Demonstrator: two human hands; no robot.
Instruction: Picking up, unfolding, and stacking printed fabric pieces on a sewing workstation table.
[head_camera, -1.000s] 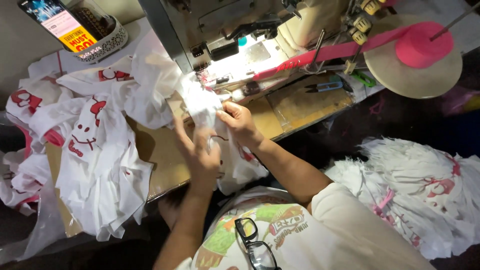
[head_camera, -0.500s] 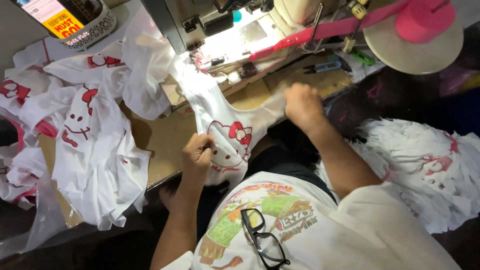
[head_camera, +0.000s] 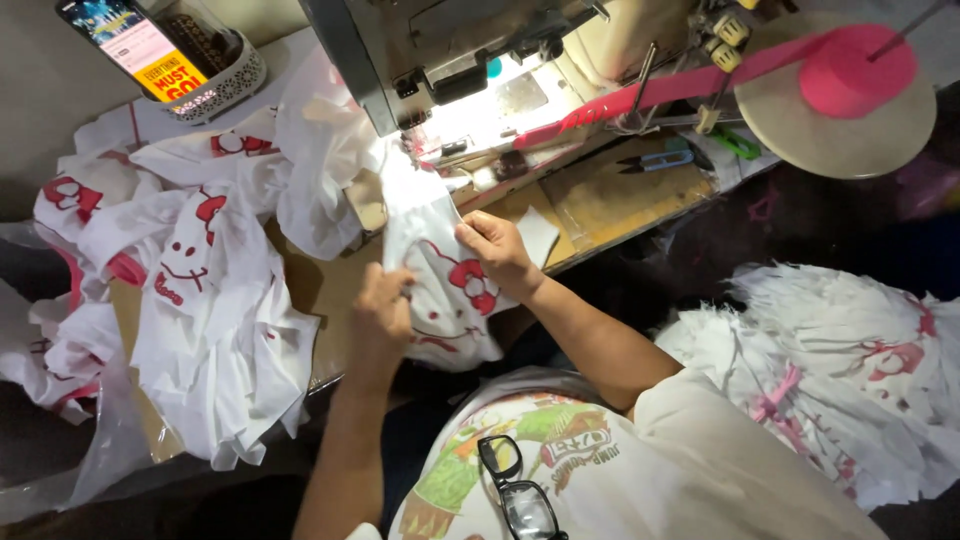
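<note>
My left hand (head_camera: 380, 315) and right hand (head_camera: 497, 250) pinch the white printed cloth piece (head_camera: 440, 300) under the sewing machine (head_camera: 470, 60); sewn pieces (head_camera: 200, 290) crowd the bench's left edge, an unsewn stack (head_camera: 850, 370) waits.

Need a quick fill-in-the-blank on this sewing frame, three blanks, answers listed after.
1. Both hands hold a white fabric piece printed with a cartoon face and a ____ bow.
2. The right hand grips the piece at its top edge; the left hand grips its ____ edge.
3. The pink ribbon runs from a spool on a round disc toward the sewing ____.

Missing words: red; left; machine
</note>
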